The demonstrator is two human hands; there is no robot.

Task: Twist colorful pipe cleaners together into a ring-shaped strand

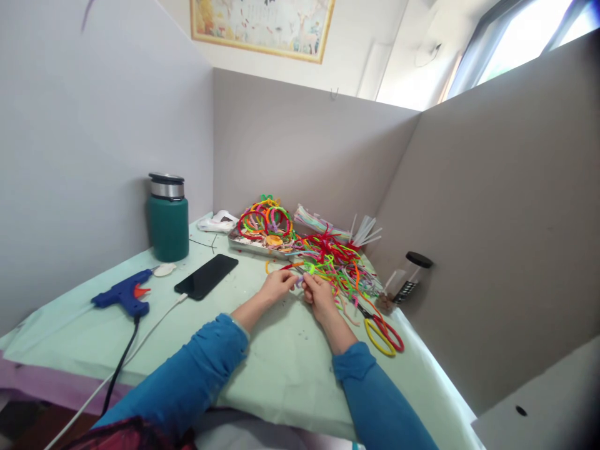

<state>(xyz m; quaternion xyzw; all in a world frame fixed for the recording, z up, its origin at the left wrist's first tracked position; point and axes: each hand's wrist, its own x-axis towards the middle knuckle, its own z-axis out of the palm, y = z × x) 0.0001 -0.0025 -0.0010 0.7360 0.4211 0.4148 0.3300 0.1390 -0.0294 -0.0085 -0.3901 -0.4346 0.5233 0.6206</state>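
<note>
My left hand and my right hand meet over the middle of the table, fingertips nearly touching. Between them is a small purple piece, pinched by the fingers of both hands; its exact shape is too small to tell. Just beyond the hands lies a tangled heap of coloured fuzzy stems, mostly red, green and orange. Scissors with red and yellow handles rest to the right of my right hand, their blades partly under the stems.
A metal tray holds coloured rings and small pieces at the back. On the left stand a green bottle, a black phone on a white cable and a blue glue gun. A clear jar leans at the right edge.
</note>
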